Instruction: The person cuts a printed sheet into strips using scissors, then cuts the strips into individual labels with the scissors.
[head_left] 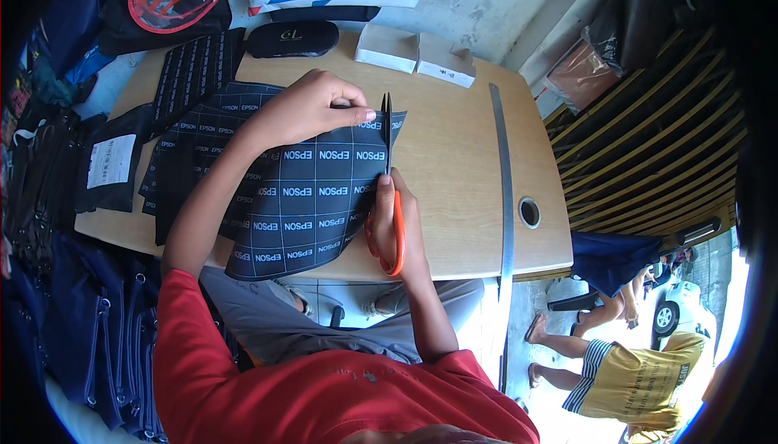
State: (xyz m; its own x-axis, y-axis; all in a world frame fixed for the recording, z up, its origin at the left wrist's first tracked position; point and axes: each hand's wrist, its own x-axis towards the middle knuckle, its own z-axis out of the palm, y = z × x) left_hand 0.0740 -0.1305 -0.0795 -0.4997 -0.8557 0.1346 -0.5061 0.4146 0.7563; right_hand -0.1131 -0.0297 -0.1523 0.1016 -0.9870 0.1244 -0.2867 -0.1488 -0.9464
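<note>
A black printed sheet marked off by thin white lines into a grid is raised over the table's near edge. My left hand pinches its far edge between thumb and fingers. In my right hand is a pair of scissors with orange handles, my fingers through the loops. The dark blades point away from me and lie along the sheet's right edge, with a narrow corner of the sheet to their right. More black printed sheets lie beneath and to the left, partly hidden by my left arm.
A long metal ruler lies along the right of the wooden table, near a round cable hole. Small white boxes and a black case stand at the back. Dark blue bags hang at left; another person is beyond, at right.
</note>
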